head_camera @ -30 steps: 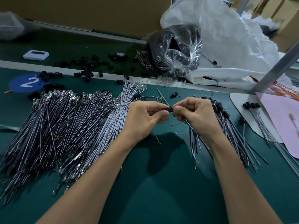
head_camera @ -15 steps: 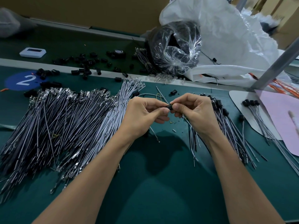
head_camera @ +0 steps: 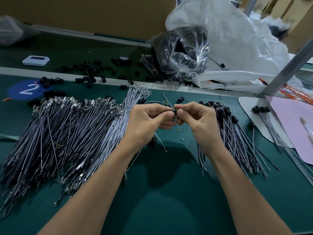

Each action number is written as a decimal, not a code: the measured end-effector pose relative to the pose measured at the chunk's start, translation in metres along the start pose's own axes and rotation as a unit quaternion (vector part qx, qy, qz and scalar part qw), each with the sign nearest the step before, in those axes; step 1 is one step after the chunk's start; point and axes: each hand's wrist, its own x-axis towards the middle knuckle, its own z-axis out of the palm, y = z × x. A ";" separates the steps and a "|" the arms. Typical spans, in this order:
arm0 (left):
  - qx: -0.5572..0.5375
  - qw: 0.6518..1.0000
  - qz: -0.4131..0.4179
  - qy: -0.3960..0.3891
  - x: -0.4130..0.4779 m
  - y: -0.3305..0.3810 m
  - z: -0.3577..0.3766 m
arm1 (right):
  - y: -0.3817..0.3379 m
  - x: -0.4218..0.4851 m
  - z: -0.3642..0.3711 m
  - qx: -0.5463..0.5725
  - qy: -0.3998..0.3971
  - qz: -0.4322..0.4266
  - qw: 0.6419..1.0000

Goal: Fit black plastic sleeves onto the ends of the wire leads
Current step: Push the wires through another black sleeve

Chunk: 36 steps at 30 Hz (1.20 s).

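Over the middle of the green mat, my left hand [head_camera: 149, 119] and my right hand [head_camera: 196, 119] meet fingertip to fingertip. Between them they pinch a small black plastic sleeve [head_camera: 174, 111]. A thin grey wire lead [head_camera: 160, 141] runs down from under my left hand to the mat. A big heap of bare wire leads [head_camera: 67, 133] lies to the left. To the right lies a bundle of sleeved leads [head_camera: 237, 133] with black caps at their far ends.
Loose black sleeves [head_camera: 88, 73] are scattered at the back left near a blue "2" sticker [head_camera: 27, 89]. A clear bag of black parts [head_camera: 181, 53] and white plastic sheeting [head_camera: 237, 48] stand behind. A pink sheet [head_camera: 294, 126] with more sleeved leads [head_camera: 271, 131] lies at the right.
Both hands stay together on the sleeve at the same spot. The fingers have shifted slightly around it.
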 end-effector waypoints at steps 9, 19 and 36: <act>0.003 0.999 -0.009 -0.047 -0.001 0.001 -0.006 | 0.003 -0.002 -0.004 0.035 -0.028 0.026 0.999; -0.055 0.993 -0.047 -0.098 -0.002 0.003 -0.006 | -0.012 -0.002 -0.017 0.068 -0.018 0.023 0.997; -0.077 0.978 0.003 0.196 0.002 0.017 -0.018 | -0.026 -0.002 -0.166 -0.370 0.099 0.126 0.915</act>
